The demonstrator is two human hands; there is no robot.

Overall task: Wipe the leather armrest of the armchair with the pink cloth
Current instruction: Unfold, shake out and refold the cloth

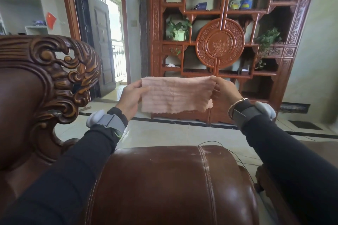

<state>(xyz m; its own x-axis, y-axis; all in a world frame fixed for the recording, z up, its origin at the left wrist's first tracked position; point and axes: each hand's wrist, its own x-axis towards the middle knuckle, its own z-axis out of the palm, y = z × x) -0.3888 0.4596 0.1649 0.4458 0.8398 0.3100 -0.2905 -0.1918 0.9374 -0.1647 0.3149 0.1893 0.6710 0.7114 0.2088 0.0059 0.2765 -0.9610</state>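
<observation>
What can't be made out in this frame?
- Head view: the leather armrest is cut off by the bottom edge.
- The pink cloth hides the fingertips of the left hand and right hand behind it.
- Shelf items are too small to identify.

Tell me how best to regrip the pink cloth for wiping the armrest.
The pink cloth hangs stretched between left hand and right hand, pinched at its top corners. Probably gather its middle from above into one palm, giving a flat pad for the armrest below.
</observation>
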